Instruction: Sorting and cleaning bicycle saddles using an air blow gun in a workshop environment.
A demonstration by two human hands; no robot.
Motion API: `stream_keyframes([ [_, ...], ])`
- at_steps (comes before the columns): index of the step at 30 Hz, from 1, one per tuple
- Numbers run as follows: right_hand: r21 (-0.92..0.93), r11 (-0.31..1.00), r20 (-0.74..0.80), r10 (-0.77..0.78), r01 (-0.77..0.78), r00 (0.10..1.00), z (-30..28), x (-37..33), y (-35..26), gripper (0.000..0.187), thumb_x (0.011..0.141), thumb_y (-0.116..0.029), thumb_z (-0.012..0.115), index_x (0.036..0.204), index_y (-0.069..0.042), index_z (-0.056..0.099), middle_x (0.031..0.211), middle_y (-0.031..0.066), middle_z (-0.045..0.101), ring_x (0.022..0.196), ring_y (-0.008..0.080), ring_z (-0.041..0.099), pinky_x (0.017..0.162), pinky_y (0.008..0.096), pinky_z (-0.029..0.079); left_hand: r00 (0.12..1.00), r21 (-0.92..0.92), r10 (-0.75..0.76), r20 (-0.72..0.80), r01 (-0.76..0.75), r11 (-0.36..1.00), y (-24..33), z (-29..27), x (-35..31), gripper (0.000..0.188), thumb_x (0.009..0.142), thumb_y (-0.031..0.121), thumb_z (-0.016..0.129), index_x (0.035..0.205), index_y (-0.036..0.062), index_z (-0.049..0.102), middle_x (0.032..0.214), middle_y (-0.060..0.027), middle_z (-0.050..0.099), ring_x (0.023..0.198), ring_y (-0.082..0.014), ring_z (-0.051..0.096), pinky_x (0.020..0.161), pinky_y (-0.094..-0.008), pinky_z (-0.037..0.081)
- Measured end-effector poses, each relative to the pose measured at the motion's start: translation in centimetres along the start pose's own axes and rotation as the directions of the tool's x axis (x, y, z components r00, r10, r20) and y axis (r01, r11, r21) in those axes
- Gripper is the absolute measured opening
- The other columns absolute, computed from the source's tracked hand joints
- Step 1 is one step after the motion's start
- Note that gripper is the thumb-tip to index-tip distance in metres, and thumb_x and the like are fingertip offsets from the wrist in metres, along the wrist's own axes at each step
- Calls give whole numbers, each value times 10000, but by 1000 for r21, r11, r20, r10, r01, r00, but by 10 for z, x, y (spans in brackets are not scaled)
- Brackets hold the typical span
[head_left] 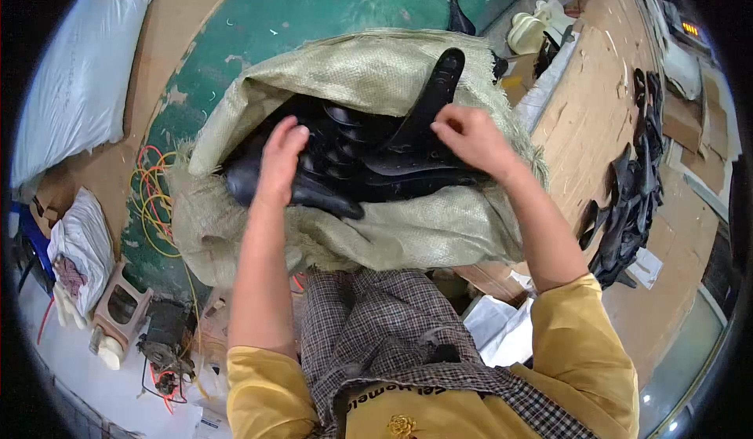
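Note:
A pale green woven sack (329, 78) lies with its mouth wide, filled with glossy black pieces shaped like shoe soles (337, 153). One long black sole (431, 98) tilts up out of the sack, its rounded end pointing away from me. My right hand (474, 137) is closed, thumb and fingertips pinched at that sole's right edge. Over the left part of the mouth is my left hand (281, 160), fingers stretched and slightly blurred, with nothing seen in it. Its underside is hidden, so I cannot tell whether it touches the soles below.
At right, a cardboard-covered table (588, 86) bears a row of black soles (631, 180). A white stuffed sack (86, 78) lies at far left. Orange and yellow cords (153, 196) coil on the green floor, near a beige stool (121, 302) and a dark motor (169, 329).

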State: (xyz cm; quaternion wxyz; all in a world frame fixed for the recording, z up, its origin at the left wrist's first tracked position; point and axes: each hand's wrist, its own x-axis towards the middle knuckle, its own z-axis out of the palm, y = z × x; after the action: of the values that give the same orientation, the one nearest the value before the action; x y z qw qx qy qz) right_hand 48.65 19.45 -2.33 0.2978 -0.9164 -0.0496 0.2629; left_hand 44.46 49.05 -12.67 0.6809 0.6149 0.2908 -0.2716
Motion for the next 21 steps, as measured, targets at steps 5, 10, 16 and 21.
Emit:
stream_keyframes([
  [5, -229, 927, 20, 311, -299, 950, -10, -5, 14, 369, 760, -309, 659, 872, 39, 608, 764, 138, 634, 651, 186, 585, 643, 328, 480, 935, 486, 313, 165, -353, 799, -44, 18, -41, 490, 697, 190, 670, 1145, 50, 533, 1135, -134, 549, 1095, -276, 485, 964, -369, 331],
  [10, 47, 990, -69, 138, -135, 988, 36, 8, 32, 483, 743, -297, 679, 1058, 40, 538, 927, 175, 627, 818, 214, 610, 734, 310, 473, 856, 753, 391, 337, -495, 434, -53, 10, -58, 420, 578, 29, 587, 996, 67, 603, 1132, -104, 544, 1182, -325, 396, 1015, -452, 259],
  [16, 221, 973, -268, 3, 59, 963, 30, 24, -11, 227, 792, -166, 623, 902, 27, 574, 756, 173, 591, 678, 228, 577, 634, 326, 451, 890, 865, 272, 366, -434, 252, -39, -25, -45, 436, 582, -13, 594, 995, 121, 626, 1267, -77, 446, 1259, -332, 301, 1028, -521, 218],
  [21, 432, 834, -583, -33, 344, 812, -16, -12, -62, 142, 842, -88, 590, 950, 4, 592, 823, 9, 612, 748, 70, 516, 686, 222, 430, 874, 877, 173, 453, -473, 91, -21, -38, -45, 452, 607, 64, 673, 1041, 142, 577, 1275, -52, 438, 1290, -334, 255, 1024, -565, 195],
])
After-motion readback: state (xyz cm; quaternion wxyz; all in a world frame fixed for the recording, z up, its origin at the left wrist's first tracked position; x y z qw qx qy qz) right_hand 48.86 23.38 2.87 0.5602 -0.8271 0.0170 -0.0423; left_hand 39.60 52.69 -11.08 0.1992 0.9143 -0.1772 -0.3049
